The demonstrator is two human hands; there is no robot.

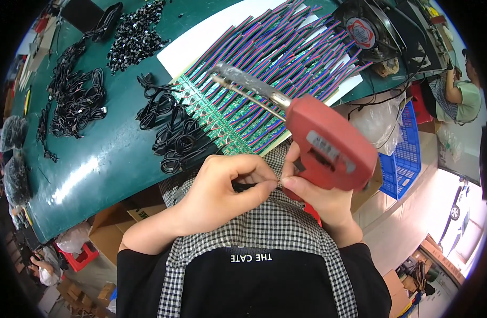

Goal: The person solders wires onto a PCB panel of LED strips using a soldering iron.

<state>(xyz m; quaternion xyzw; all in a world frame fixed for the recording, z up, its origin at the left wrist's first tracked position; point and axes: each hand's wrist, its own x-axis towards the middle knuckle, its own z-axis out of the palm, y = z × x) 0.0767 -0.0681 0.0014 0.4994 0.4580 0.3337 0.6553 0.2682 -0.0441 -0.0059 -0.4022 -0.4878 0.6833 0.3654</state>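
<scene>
Over the black-and-white checked apron (264, 225), the right hand (328, 204) grips a red plastic soldering gun (331, 140), its metal tip reaching above green circuit boards (217, 117) with striped wires (275, 58). The left hand (222, 183) curls around a mostly hidden dark item (243, 186), fingertips pinched beside the right thumb; coiled black cables (172, 132) lie beyond.
</scene>
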